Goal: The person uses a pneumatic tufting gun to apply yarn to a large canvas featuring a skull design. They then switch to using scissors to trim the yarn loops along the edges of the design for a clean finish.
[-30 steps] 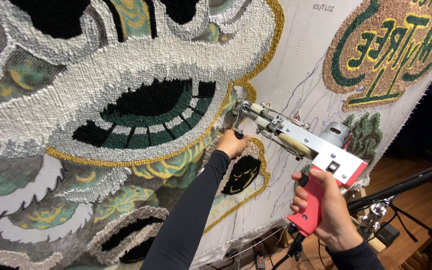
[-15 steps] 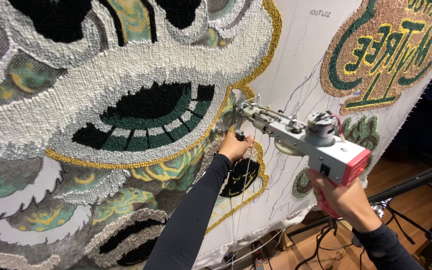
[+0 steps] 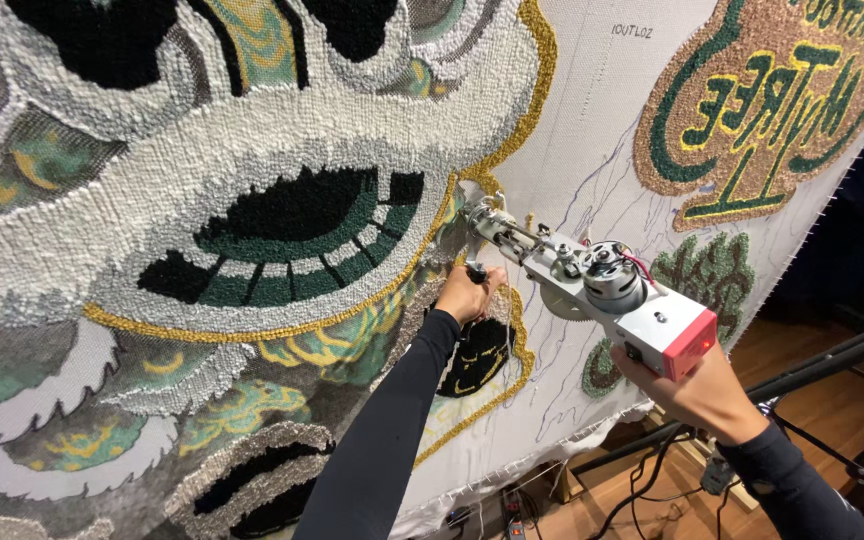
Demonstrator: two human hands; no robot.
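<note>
Head view: left hand [image 3: 469,294] fisted on front handle; right hand [image 3: 697,388] clamped on tufting gun [image 3: 592,283].

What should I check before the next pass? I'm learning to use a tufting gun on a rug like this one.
1. Gun tip on the cloth: ok, the tufting gun points its needle end at the gold outline.
2. Front handle gripped: ok, the left hand closes on it.
3. Rear grip held: ok, the right hand wraps under the red end.
4. Yarn feed free: cannot tell, too small to see.
5. Backing cloth taut: looks ok, no sag shows.
6. Floor cables away from feet: cannot tell.
</note>
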